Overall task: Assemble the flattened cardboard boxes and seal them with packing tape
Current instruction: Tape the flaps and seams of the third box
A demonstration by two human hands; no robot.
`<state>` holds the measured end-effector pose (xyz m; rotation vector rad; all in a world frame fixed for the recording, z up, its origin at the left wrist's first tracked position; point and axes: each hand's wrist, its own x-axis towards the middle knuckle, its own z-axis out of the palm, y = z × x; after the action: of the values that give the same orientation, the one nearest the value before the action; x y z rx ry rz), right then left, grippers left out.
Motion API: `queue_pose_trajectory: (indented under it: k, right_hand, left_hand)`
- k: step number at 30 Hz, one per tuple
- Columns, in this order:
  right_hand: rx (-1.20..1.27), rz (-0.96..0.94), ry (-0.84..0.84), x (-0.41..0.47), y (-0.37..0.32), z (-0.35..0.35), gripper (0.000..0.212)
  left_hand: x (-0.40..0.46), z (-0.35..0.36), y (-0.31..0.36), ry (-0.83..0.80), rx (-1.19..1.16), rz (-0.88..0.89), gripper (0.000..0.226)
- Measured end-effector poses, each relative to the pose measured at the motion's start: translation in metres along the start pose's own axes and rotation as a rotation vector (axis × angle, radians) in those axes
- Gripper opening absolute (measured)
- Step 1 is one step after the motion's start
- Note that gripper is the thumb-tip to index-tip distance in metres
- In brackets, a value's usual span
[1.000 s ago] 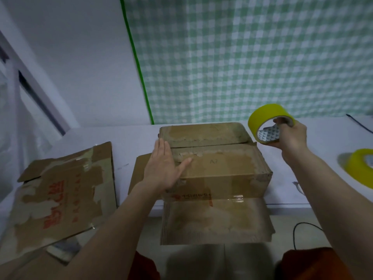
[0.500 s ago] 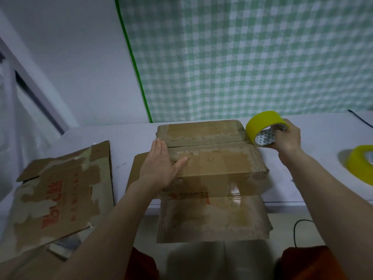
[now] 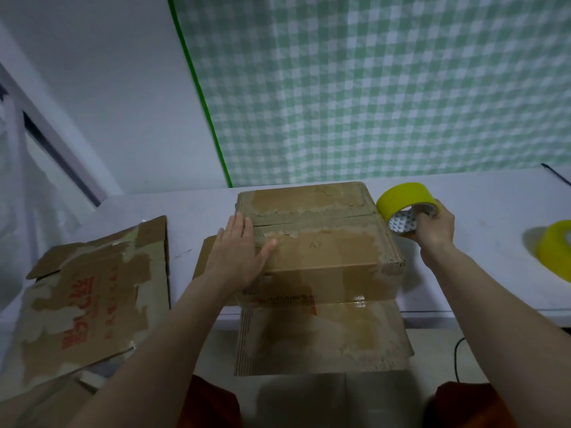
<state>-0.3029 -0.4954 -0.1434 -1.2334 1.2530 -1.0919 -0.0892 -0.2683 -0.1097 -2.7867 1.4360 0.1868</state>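
A worn brown cardboard box (image 3: 324, 251) stands on the white table (image 3: 482, 273) in front of me, its two top flaps folded down and meeting along a seam. One flap hangs down over the table's front edge. My left hand (image 3: 239, 254) lies flat with straight fingers on the box's left top edge, pressing the flaps. My right hand (image 3: 432, 227) grips a yellow roll of packing tape (image 3: 404, 206) just off the box's far right corner, at the level of its top.
A flattened cardboard box (image 3: 89, 304) with red print lies on the table at the left. A second yellow tape roll (image 3: 556, 251) sits at the far right. A green checked cloth (image 3: 386, 88) hangs behind. A black cable (image 3: 457, 353) dangles below the table edge.
My right hand has lowered the tape roll and brought it closer to the box's far right corner. My left hand stays flat on the box top.
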Motion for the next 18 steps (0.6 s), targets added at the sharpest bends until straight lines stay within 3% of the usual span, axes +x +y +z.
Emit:
queue_pose_trajectory:
  k: [4, 8, 12, 18]
  right_hand:
    - [-0.018, 0.044, -0.066, 0.006, 0.011, -0.006, 0.013]
    - [-0.048, 0.065, -0.178, 0.008, 0.014, -0.015, 0.017]
    - [-0.111, 0.07, -0.3, 0.005, 0.012, -0.028, 0.029]
    - [-0.272, -0.193, -0.339, 0.003, -0.006, -0.038, 0.051]
  left_hand:
    - [0.004, -0.01, 0.034, 0.007, 0.233, -0.01, 0.065]
    - [0.01, -0.008, 0.108, -0.117, 0.014, 0.156, 0.091]
    - [0.026, 0.0, 0.176, -0.105, -0.064, 0.251, 0.112]
    - [0.039, 0.002, 0.174, -0.092, -0.083, 0.376, 0.088]
